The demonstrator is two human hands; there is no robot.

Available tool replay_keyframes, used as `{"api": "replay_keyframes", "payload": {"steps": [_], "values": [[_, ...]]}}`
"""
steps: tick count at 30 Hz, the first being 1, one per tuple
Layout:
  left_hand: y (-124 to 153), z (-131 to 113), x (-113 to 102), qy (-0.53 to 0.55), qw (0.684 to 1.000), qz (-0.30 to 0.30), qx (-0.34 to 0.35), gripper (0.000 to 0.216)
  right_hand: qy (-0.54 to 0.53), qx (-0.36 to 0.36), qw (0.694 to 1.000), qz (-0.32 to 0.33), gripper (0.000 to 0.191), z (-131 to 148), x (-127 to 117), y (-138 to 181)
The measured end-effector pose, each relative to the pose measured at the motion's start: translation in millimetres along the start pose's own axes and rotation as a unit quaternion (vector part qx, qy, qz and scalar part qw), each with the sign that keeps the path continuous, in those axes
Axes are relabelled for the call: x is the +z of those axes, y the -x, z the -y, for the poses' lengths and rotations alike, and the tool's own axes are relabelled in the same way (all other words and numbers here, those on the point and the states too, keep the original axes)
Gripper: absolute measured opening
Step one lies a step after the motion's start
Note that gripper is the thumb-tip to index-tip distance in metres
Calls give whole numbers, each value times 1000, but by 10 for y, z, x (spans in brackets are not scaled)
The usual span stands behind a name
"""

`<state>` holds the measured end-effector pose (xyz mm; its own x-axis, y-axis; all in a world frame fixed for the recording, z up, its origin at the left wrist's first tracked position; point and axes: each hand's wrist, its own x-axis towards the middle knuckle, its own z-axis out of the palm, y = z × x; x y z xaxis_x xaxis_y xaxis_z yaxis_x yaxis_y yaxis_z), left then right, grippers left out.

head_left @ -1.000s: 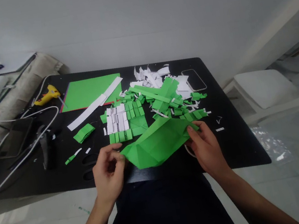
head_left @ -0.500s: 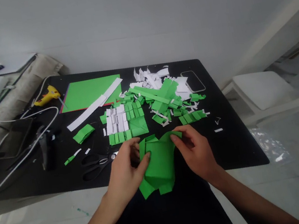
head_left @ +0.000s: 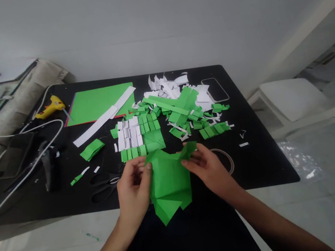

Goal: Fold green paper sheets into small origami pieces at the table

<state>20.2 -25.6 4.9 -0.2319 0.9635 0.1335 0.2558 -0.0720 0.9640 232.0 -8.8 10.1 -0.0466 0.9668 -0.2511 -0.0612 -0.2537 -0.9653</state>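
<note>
Between left hand [head_left: 133, 188] and right hand [head_left: 209, 168] — green paper [head_left: 169, 178], pinched either side.

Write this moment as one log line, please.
left fingers: holding creased green paper | right fingers: holding its right corner | black scissors: on table

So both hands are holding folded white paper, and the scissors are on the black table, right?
Not quite: the head view shows the left hand and right hand holding folded green paper, not white. The scissors are on the black table.
</note>
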Motion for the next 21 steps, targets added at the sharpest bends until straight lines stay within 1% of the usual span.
{"api": "replay_keyframes", "payload": {"steps": [2,5,6,8,12,14,16,18,19,21], "values": [[5,-4,5,11,1000,-8,-1,18,-4,24,999,24,39,-31,53,10],[-24,19,-3,37,999,-14,-20,22,12,27,999,45,21,-28,38,10],[-44,36,-8,53,998,-13,-29,23,17,28,998,52,21,-17,14,9],[-87,78,-16,93,994,-7,-55,26,15,39,997,69,27,7,-42,8],[-136,135,-25,160,981,21,-111,30,-20,58,994,87,33,9,-105,13],[-128,127,-35,169,977,52,-123,35,-32,57,994,83,34,-5,-100,17],[-110,106,-52,168,970,110,-136,40,-39,51,995,74,35,-13,-83,25],[-91,92,-72,164,960,168,-151,34,-42,51,995,71,36,-13,-66,36],[-84,91,-80,163,957,183,-157,30,-43,55,995,75,37,-11,-60,43],[-75,98,-89,167,954,186,-165,27,-43,65,993,89,42,-9,-58,50]]}}
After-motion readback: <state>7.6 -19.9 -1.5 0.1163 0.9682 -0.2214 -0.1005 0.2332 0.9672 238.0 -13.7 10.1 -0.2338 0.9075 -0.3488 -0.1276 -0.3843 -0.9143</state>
